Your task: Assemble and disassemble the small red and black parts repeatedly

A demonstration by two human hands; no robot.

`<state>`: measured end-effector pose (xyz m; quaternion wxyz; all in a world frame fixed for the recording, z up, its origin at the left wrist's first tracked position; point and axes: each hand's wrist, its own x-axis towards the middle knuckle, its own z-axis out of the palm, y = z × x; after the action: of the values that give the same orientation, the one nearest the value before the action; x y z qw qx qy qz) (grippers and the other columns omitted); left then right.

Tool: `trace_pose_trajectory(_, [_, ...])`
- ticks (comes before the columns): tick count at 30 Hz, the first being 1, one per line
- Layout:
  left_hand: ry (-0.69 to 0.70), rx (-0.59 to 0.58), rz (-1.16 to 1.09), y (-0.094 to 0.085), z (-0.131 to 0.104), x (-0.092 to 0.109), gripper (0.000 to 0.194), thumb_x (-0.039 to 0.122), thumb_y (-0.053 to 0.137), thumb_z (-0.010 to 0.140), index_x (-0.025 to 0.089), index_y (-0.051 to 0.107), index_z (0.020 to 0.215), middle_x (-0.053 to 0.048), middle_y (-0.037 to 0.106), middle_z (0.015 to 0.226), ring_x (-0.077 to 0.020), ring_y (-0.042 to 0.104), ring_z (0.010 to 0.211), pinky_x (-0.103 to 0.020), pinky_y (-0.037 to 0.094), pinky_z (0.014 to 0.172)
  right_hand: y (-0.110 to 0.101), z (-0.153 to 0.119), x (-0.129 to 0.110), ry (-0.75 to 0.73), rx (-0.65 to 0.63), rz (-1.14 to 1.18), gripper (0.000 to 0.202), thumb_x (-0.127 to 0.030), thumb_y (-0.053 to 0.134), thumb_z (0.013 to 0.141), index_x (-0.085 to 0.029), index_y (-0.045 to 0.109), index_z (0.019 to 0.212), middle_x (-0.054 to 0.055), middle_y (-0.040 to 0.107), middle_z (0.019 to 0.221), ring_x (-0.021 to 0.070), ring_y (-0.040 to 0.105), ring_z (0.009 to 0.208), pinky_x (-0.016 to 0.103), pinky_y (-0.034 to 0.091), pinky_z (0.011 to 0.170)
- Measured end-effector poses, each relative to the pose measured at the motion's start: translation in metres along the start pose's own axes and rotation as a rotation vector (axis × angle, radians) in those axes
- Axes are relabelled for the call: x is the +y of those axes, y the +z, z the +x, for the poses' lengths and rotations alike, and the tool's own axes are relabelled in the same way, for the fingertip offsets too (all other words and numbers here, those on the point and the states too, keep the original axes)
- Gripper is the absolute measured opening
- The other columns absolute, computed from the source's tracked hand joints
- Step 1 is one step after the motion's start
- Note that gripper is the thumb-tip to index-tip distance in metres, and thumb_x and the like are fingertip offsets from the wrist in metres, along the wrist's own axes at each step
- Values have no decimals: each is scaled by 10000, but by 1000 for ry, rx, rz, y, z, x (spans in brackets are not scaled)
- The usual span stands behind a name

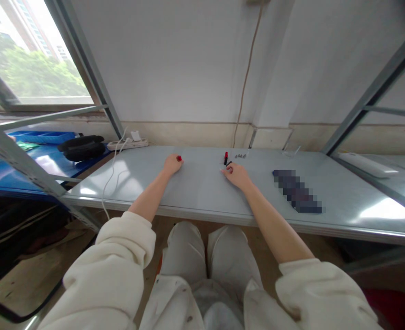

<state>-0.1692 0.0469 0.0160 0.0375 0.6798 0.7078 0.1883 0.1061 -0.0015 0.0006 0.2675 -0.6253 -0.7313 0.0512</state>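
My left hand (172, 165) is closed around a small red piece (179, 158) on the left part of the grey tabletop; the rest of that piece is hidden by my fingers. Farther right, my right hand (237, 175) rests low over the table with curled fingers. A small black piece (229, 163) shows at its fingertips, too small to name. Just beyond them stands a little red-and-black cylinder (226, 158). Several tiny metal parts (240, 156) lie in a row to the right of the cylinder.
A dark, pixelated flat object (297, 191) lies right of my right arm. A white power strip (128, 144) with a trailing cable (113, 172) is at the back left. Metal posts (370, 98) flank the table. Beyond the left one are a black case (82, 147) and a blue tray (41, 136).
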Motion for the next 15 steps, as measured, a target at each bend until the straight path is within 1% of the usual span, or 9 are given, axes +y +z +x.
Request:
trace_pose_trajectory(5, [-70,-13,10,4,4,-4,260,334,519,751,156,621,911,-128,640,1000,-231,574,961,-300,422,792,-1,-1,0,-9,14,10,262,-380,546,780,-146,620,871,74,644,770,169,583,720,266,410,672])
trace_pose_trajectory(9, [-82,0,21,4,3,-4,263,326,512,756,151,616,923,-129,639,1004,-236,576,963,-302,428,794,-2,-1,-1,-7,1,12,243,-362,546,779,-150,617,874,69,643,770,168,581,717,264,408,666])
trace_pose_trajectory(15, [-81,-11,58,4,3,-2,258,316,515,753,143,622,912,-136,637,1011,-240,576,968,-299,432,805,0,-1,-1,-9,-1,15,254,-373,536,782,-149,616,873,70,642,777,166,581,719,266,410,671])
